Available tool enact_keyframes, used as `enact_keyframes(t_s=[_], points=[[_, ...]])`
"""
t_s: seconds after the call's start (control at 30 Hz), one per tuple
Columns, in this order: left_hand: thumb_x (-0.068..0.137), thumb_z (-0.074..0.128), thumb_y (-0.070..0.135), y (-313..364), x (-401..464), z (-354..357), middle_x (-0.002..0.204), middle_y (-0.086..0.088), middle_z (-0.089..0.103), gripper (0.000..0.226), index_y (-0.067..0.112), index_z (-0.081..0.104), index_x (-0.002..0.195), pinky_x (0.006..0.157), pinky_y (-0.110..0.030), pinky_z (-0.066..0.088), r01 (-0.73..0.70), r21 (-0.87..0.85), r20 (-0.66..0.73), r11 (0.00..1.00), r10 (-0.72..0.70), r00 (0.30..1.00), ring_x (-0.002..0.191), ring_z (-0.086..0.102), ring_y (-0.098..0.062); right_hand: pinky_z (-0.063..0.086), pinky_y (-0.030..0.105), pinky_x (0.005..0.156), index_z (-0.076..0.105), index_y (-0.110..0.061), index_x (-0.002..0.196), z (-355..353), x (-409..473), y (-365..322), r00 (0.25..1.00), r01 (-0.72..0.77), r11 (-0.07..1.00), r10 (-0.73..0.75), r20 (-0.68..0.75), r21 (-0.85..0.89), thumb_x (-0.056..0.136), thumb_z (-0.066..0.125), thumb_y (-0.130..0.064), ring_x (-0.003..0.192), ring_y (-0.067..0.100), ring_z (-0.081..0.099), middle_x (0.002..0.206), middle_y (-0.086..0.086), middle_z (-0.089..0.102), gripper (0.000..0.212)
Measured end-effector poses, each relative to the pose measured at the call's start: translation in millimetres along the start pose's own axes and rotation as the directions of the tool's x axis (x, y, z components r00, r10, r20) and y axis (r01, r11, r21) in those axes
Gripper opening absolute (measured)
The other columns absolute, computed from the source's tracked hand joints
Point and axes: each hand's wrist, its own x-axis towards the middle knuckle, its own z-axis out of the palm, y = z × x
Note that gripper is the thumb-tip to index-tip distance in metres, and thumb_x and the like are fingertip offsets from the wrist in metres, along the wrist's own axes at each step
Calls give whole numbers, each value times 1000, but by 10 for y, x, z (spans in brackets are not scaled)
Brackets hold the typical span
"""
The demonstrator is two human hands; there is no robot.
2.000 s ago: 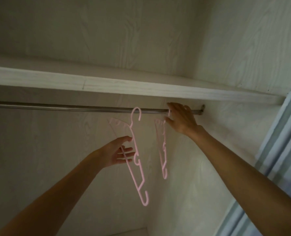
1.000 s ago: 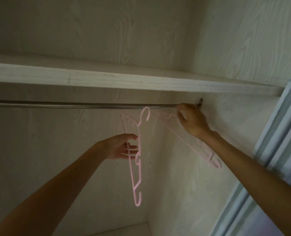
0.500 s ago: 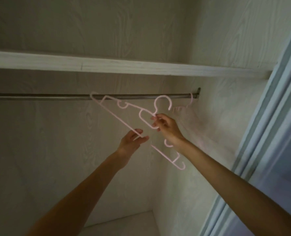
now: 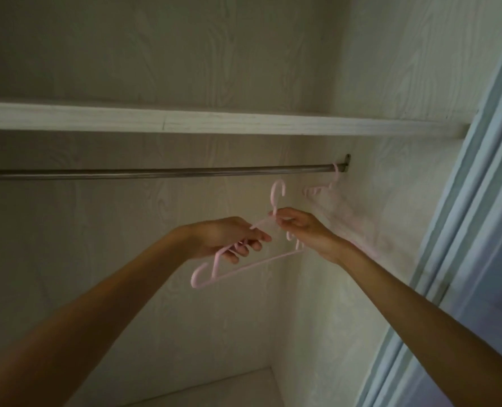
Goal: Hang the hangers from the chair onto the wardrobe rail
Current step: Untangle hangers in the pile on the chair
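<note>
Two hands share one pink hanger (image 4: 252, 264) just below the wardrobe rail (image 4: 155, 173), its hook up and not yet over the bar. Her left hand (image 4: 229, 237) curls round one shoulder; her right hand (image 4: 299, 227) pinches the neck. Another pink hanger (image 4: 324, 188), blurred, hangs at the rail's right end beside the side wall (image 4: 390, 201).

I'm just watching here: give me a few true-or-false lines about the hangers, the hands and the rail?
1. Both hands hold one pink hanger. True: left hand, right hand.
2. Its hook is over the rail. False: the hook sits below the rail, apart from it.
3. Another hanger hangs at the rail's right end. True.
4. Clothes hang on the rail. False: none do.
</note>
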Motion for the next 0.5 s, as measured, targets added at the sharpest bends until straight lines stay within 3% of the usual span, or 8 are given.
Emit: enact_keyframes(t_s=[0.07,0.13,0.2,0.27,0.33,0.4,0.5], points=[[99,39,16,-56,119,56,65,4,51,16,14,55,94,37,-13,34,35,-7,-121,999,-36,992,36,40,-1,43,32,94,52,-21,125,-16,3,-88,974,-112,984,136,-182,135,96,48,-26,117,24,53,132,6,51,29],[99,38,17,-88,221,165,65,3,50,14,13,50,92,38,-15,33,100,81,-200,992,-82,976,32,40,-1,48,37,91,48,-9,124,-60,-5,-176,934,-326,873,357,-21,362,95,48,-40,104,27,59,118,13,57,42],[100,37,17,-105,317,331,68,-1,50,20,13,48,83,44,-19,36,91,109,-222,990,-65,973,33,42,-2,54,37,83,50,-5,119,-52,-39,-261,888,-460,797,425,176,392,89,50,-52,93,25,65,105,13,64,55],[101,34,19,-131,424,470,78,-8,56,25,7,51,86,52,-26,41,66,170,-229,983,-26,973,43,52,-6,56,37,83,55,-4,116,-15,-20,-292,901,-433,852,409,142,293,88,57,-45,87,22,67,99,11,67,50],[101,32,24,-122,533,545,104,-20,62,32,-2,50,110,70,-34,50,41,327,-259,944,48,965,77,64,-24,55,36,87,60,-2,111,0,-1,-317,931,-352,921,363,-38,165,90,59,-27,78,17,67,90,7,68,32],[100,31,28,-79,627,561,120,-21,58,38,0,44,122,89,-40,49,25,468,-270,884,116,956,104,60,-36,54,34,85,62,-3,104,-65,39,-298,938,-308,945,321,-133,105,92,57,-20,73,14,65,83,4,67,21],[101,26,30,72,747,583,119,-16,61,39,7,38,130,87,-36,46,29,677,-301,736,240,923,105,60,-34,57,36,79,65,-1,100,-187,161,-307,932,-267,962,274,-238,65,88,61,-20,76,20,68,90,10,70,23]])
